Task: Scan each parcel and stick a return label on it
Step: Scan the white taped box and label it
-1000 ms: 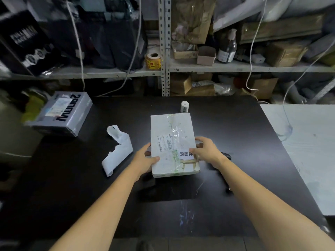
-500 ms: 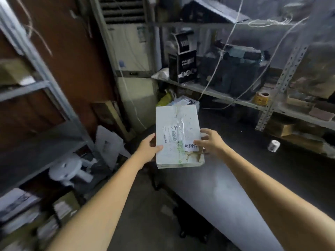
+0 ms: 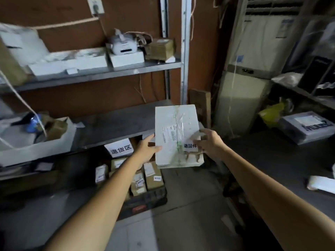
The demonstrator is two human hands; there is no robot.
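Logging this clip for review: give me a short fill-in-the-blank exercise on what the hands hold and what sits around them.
1. The left hand and right hand hold a ____ parcel.
2. The parcel's return label lies beside the ____ hand.
3. Small boxes sit in a dark crate on the ____.
4. A grey box lies on the dark table at the picture's ____ edge.
Missing words: white; right; floor; right.

Single head-worn view, facing forward and down, parcel (image 3: 168, 124) near
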